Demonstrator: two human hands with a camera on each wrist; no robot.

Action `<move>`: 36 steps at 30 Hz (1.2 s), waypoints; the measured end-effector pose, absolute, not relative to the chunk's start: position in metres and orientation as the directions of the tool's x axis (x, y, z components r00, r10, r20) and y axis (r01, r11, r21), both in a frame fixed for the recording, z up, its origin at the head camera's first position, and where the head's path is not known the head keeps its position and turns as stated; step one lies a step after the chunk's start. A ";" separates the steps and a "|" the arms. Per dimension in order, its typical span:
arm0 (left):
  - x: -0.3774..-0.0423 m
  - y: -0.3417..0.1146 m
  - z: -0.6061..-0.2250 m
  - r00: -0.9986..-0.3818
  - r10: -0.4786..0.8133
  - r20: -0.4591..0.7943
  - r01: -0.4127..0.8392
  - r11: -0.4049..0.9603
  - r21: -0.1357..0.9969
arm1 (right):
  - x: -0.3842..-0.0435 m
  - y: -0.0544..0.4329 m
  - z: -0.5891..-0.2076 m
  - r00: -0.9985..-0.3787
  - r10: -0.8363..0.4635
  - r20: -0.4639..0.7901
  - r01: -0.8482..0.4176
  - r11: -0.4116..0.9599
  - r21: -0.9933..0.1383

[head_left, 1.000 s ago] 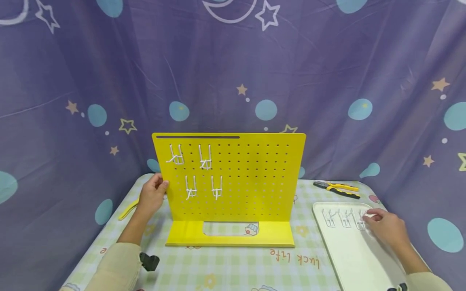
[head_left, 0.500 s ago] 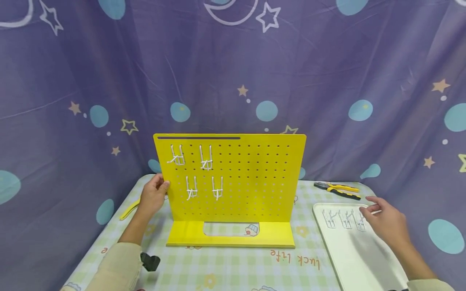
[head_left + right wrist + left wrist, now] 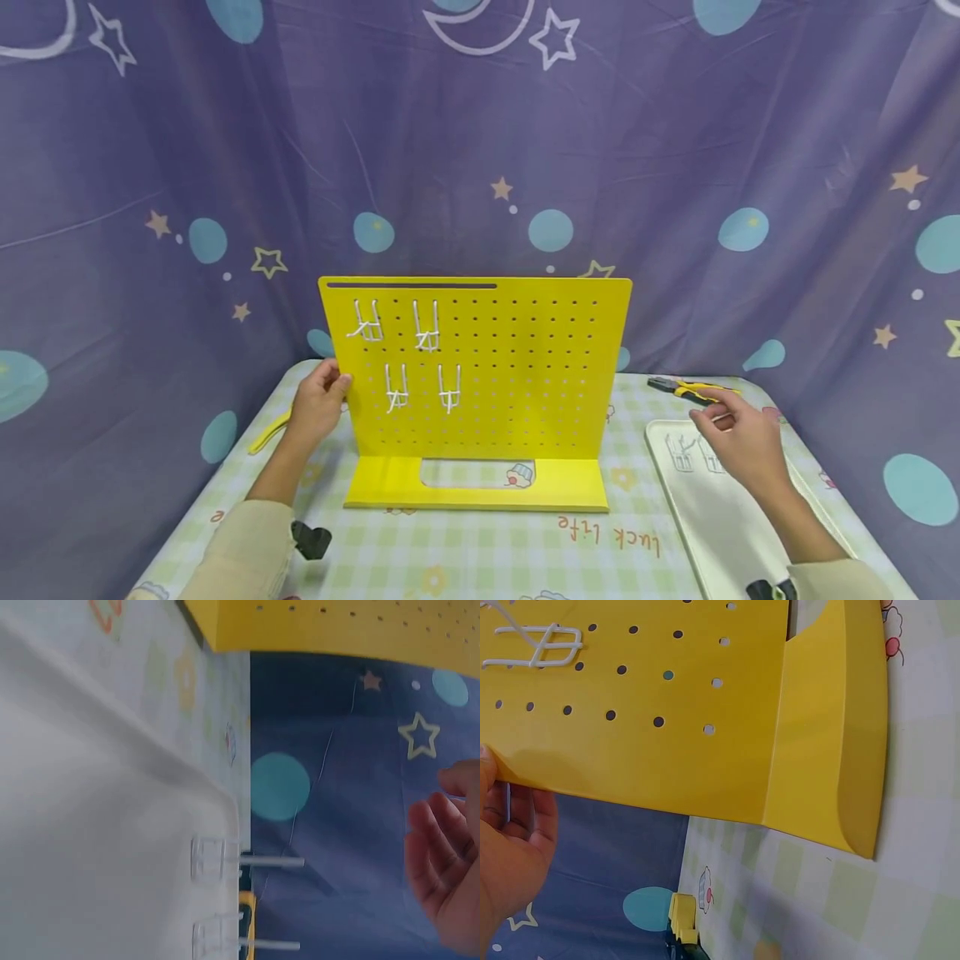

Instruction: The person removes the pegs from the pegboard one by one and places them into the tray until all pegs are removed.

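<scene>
My left hand (image 3: 317,408) grips the left edge of an upright yellow pegboard (image 3: 521,375), its thumb on the front and fingers behind in the left wrist view. White wire pegboard hooks hang in two rows on the board's left half, one (image 3: 427,336) in the upper row and another (image 3: 449,393) below. My right hand (image 3: 738,442) hovers above a white tray (image 3: 731,533), fingers loosely bent, with nothing visible between them. Hooks (image 3: 210,859) lie at the tray's far end, partly hidden by that hand in the head view.
Pliers (image 3: 667,385) with yellow and black handles lie behind the tray, partly covered by the right hand. A yellow handle (image 3: 268,433) shows left of the board. A checkered tablecloth (image 3: 495,554) covers the table, and a purple curtain (image 3: 450,125) hangs behind.
My right hand has lifted off the hooks in the tray and moved left. The left hand keeps its grip on the board's edge.
</scene>
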State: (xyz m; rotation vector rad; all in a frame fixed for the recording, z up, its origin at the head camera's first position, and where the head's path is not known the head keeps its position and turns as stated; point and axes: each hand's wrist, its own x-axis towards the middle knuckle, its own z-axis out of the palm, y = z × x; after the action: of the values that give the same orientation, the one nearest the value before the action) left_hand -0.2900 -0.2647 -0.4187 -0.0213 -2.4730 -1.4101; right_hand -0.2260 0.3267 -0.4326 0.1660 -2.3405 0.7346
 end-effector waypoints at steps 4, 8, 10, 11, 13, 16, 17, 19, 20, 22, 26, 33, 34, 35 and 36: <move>-0.291 -0.265 -0.420 -0.955 -0.129 0.267 0.164 0.523 0.836 | -0.229 0.308 -0.430 -0.753 0.061 0.655 -0.353 0.803 -0.481; -0.291 -0.265 -0.420 -0.956 -0.127 0.264 0.160 0.529 0.833 | -0.234 0.291 -0.430 -0.720 0.029 0.693 -0.407 0.792 -0.455; -0.291 -0.265 -0.420 -0.956 -0.123 0.266 0.163 0.532 0.831 | -0.238 0.283 -0.431 -0.709 0.005 0.705 -0.431 0.789 -0.438; -0.291 -0.265 -0.419 -0.955 -0.124 0.268 0.164 0.532 0.831 | -0.239 0.279 -0.431 -0.704 -0.008 0.710 -0.442 0.787 -0.430; -0.292 -0.264 -0.419 -0.955 -0.121 0.272 0.168 0.533 0.829 | -0.242 0.270 -0.430 -0.698 -0.030 0.716 -0.464 0.780 -0.420; -0.292 -0.264 -0.419 -0.954 -0.114 0.277 0.177 0.530 0.829 | -0.244 0.256 -0.429 -0.693 -0.067 0.718 -0.491 0.774 -0.401; -0.292 -0.264 -0.419 -0.954 -0.115 0.278 0.178 0.528 0.831 | -0.245 0.250 -0.428 -0.692 -0.080 0.717 -0.500 0.770 -0.396; -0.292 -0.264 -0.419 -0.954 -0.115 0.277 0.178 0.526 0.832 | -0.247 0.239 -0.427 -0.686 -0.114 0.718 -0.523 0.765 -0.377; -0.292 -0.264 -0.419 -0.954 -0.115 0.277 0.177 0.527 0.831 | -0.249 0.234 -0.426 -0.681 -0.135 0.719 -0.534 0.763 -0.363; -0.292 -0.264 -0.419 -0.954 -0.119 0.274 0.173 0.528 0.831 | -0.251 0.222 -0.425 -0.669 -0.172 0.723 -0.559 0.758 -0.336; -0.291 -0.265 -0.419 -0.955 -0.123 0.271 0.165 0.537 0.827 | -0.254 0.199 -0.421 -0.632 -0.237 0.737 -0.611 0.739 -0.286; -0.290 -0.265 -0.419 -0.955 -0.124 0.269 0.161 0.542 0.825 | -0.257 0.158 -0.414 -0.604 -0.291 0.742 -0.649 0.719 -0.247; -0.290 -0.265 -0.419 -0.955 -0.126 0.270 0.162 0.542 0.825 | -0.258 0.152 -0.415 -0.600 -0.300 0.742 -0.655 0.716 -0.240; -0.290 -0.265 -0.419 -0.953 -0.126 0.274 0.166 0.539 0.826 | -0.258 0.146 -0.415 -0.595 -0.309 0.742 -0.660 0.715 -0.232; -0.290 -0.265 -0.419 -0.952 -0.127 0.278 0.170 0.537 0.827 | -0.259 0.141 -0.415 -0.589 -0.319 0.742 -0.663 0.716 -0.219</move>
State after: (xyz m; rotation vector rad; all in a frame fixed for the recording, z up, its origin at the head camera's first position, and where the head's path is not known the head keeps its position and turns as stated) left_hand -0.2905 -0.2649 -0.4195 -0.0356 -2.4733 -1.3794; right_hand -0.2590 0.1409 -0.4150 0.7418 -2.2188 0.6344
